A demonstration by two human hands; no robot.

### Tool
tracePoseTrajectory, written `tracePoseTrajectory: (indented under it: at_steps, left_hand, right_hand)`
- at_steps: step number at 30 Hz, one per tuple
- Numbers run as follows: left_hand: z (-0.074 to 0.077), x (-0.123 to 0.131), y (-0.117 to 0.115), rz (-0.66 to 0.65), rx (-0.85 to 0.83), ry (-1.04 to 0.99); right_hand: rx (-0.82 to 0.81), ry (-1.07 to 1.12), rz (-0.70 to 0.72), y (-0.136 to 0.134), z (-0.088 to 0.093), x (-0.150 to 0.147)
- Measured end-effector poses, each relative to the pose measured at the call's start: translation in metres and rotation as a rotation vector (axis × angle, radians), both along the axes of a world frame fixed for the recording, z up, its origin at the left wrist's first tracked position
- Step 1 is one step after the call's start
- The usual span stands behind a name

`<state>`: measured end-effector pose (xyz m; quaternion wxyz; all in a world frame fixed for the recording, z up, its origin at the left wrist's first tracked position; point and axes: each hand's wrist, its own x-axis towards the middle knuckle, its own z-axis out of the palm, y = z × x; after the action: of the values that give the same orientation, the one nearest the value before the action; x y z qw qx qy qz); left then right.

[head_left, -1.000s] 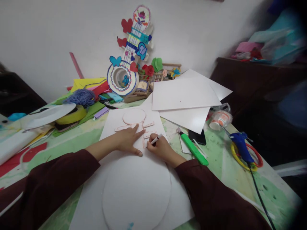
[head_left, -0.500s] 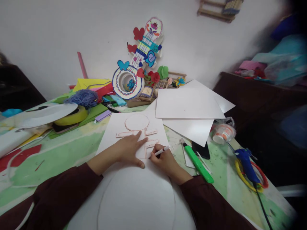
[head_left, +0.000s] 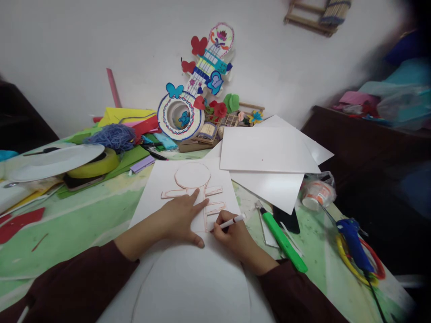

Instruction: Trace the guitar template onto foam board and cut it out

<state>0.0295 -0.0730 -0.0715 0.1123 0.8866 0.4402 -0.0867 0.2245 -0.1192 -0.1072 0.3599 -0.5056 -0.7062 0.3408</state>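
Green table (head_left: 84,215): right hand (head_left: 237,237) holds pen (head_left: 229,222) against white sheet (head_left: 161,179).

The right hand (head_left: 235,235) grips a pen (head_left: 229,223) on white paper (head_left: 158,179) flattened by the left hand (head_left: 182,217).

1. The left hand (head_left: 183,218) covers the middle of the red outline (head_left: 191,176).
2. The white disc (head_left: 191,287) runs off the lower edge.
3. The wooden rack (head_left: 313,20) is cut by the top edge.
4. The heap (head_left: 393,98) at the upper right is too blurred to tell apart.
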Motion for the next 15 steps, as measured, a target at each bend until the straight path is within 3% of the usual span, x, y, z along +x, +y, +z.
tracePoseTrajectory:
  at_steps: [15]
  left_hand:
    - [0.0001, -0.0013, 0.0009, -0.024, 0.022, 0.005]
  right_hand:
    - [0.021, -0.019, 0.001, -0.0018, 0.0027, 0.0007]
